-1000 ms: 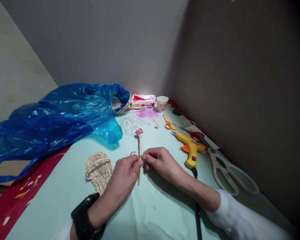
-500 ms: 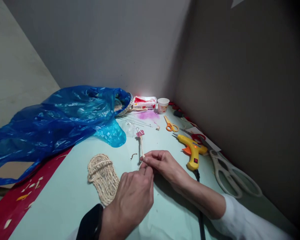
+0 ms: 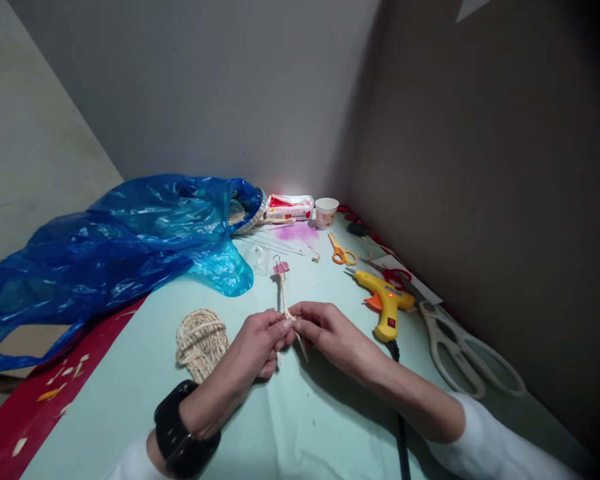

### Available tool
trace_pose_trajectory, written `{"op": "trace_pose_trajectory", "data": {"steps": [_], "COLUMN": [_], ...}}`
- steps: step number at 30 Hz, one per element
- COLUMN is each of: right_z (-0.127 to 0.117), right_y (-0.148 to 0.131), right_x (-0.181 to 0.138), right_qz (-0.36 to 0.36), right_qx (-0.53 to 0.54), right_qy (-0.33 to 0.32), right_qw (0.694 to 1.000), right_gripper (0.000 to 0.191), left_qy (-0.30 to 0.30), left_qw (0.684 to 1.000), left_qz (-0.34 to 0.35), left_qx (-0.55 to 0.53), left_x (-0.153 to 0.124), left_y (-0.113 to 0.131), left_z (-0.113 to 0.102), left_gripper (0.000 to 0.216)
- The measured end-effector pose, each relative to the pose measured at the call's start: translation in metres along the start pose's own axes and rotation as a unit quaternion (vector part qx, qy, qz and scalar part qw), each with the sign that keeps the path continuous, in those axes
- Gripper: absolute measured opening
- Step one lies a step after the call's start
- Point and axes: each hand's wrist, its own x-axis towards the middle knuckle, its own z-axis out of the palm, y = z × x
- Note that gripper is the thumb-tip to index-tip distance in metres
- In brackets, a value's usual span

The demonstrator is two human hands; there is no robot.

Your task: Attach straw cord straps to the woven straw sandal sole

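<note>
A pale braided cord (image 3: pixel 282 293) runs from a pink binder clip (image 3: pixel 281 267) on the table toward me, its loose strands hanging down past my fingers. My left hand (image 3: pixel 263 343) pinches the strands at the cord's near end. Close against it, my right hand (image 3: pixel 333 330) also has thumb and finger closed on the strands. Both sets of fingertips nearly meet, so the exact crossing of the strands is partly covered. Left of my left hand lies a woven straw slipper (image 3: pixel 203 340), partly behind my forearm.
A yellow glue gun (image 3: pixel 387 300) with a lit light lies to the right, beside large grey-handled scissors (image 3: pixel 460 353). Orange scissors (image 3: pixel 341 251) and a paper cup (image 3: pixel 327 213) are farther back. A blue plastic bag (image 3: pixel 115 247) covers the left rear.
My left hand has turned and moved up to the cord's end, meeting my right fingers. Strand ends now hang below the fingers. My right hand has barely moved.
</note>
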Motion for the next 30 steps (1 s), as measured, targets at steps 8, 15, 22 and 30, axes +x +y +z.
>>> {"op": "trace_pose_trajectory", "data": {"steps": [8, 15, 22, 30], "right_z": [0.006, 0.021, 0.028, 0.031], "right_y": [-0.014, -0.009, 0.001, -0.002], "right_x": [-0.016, -0.021, -0.023, -0.028], "right_qz": [-0.032, -0.098, -0.157, -0.279], "right_qx": [-0.337, -0.420, -0.448, -0.488], "right_qy": [0.048, 0.079, 0.103, 0.095], "right_qw": [0.940, 0.899, 0.874, 0.822], "right_gripper": [0.016, 0.015, 0.010, 0.016], "left_qy": [0.126, 0.092, 0.045, 0.064], "left_qw": [0.988, 0.995, 0.998, 0.995], "left_qz": [0.054, 0.036, 0.015, 0.011], "left_qx": [0.076, 0.024, -0.038, -0.071], "left_x": [-0.004, 0.000, -0.003, -0.006], "left_y": [-0.002, -0.007, -0.011, -0.010], "left_z": [0.002, 0.001, 0.000, 0.002], "left_gripper": [0.028, 0.018, 0.016, 0.023]}}
